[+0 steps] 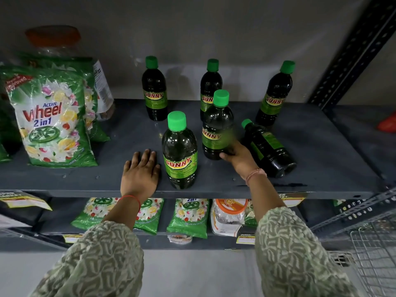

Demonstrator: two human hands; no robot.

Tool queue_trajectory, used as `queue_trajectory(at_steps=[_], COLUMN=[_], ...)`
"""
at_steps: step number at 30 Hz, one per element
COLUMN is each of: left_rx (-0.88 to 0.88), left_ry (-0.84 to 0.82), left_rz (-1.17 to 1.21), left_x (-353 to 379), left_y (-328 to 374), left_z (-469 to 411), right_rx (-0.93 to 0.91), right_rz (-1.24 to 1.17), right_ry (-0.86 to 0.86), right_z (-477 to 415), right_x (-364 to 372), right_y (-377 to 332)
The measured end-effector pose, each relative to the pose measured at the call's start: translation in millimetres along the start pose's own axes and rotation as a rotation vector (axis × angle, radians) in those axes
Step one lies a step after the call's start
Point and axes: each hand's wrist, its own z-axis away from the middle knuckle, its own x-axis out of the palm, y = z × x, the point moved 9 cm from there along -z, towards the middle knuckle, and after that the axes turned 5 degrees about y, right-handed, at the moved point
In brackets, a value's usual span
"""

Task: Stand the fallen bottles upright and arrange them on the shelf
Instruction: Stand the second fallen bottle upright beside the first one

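One dark bottle with a green cap, the fallen bottle (267,147), lies on its side on the right half of the grey shelf (321,146), cap pointing back and left, base toward the front edge. Just to its left stands the held bottle (217,125), upright; the right hand (239,156) is wrapped around its lower part, thumb across the front, the other fingers hidden behind it. In front and to the left, near the shelf's edge, stands the front bottle (180,151), also upright, its label (reading SUNNY) facing out. The left hand (140,172) lies flat on the shelf just beside that bottle, palm down, fingers spread and gripping nothing. Three more bottles stand along the back: the back left bottle (154,88), the back middle bottle (211,82), partly behind the held one, and the back right bottle (275,93). At the far left a detergent pack (51,118) leans upright, with a clear jar (100,86) behind it. On the lower shelf (304,213) lie more green packs (188,217)
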Motion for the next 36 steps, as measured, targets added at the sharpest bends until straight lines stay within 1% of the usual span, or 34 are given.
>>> queue_trajectory(at_steps=[2, 4, 7, 9, 14, 23, 28, 36], left_rx=[-0.004, -0.008, -0.002, 0.000, 0.004, 0.002, 0.004, 0.000], left_ry=[-0.006, -0.007, 0.000, 0.001, -0.001, -0.042, -0.072, -0.071], left_rz=[0.000, 0.001, -0.001, -0.004, 0.008, 0.006, 0.020, 0.032], left_x=[1, 2, 1, 1, 0, 1, 3, 3], left_y=[0, 0, -1, -1, -1, 1, 3, 4], left_z=[-1, -1, -1, 0, 0, 1, 2, 7], right_rx=[0.023, 0.010, -0.068, -0.059, -0.087, -0.143, -0.127, -0.067], right_rz=[-0.027, -0.055, 0.128, 0.160, 0.122, 0.212, 0.252, 0.220], right_ry=[0.024, 0.123, 0.300, 0.373, 0.369, 0.287, 0.271, 0.249], right_z=[3, 9, 10, 8, 16, 87, 101, 104], right_x=[-2, -2, 4, 5, -1, -3, -2, -1], right_y=[6, 4, -9, -14, -15, -7, -7, -5])
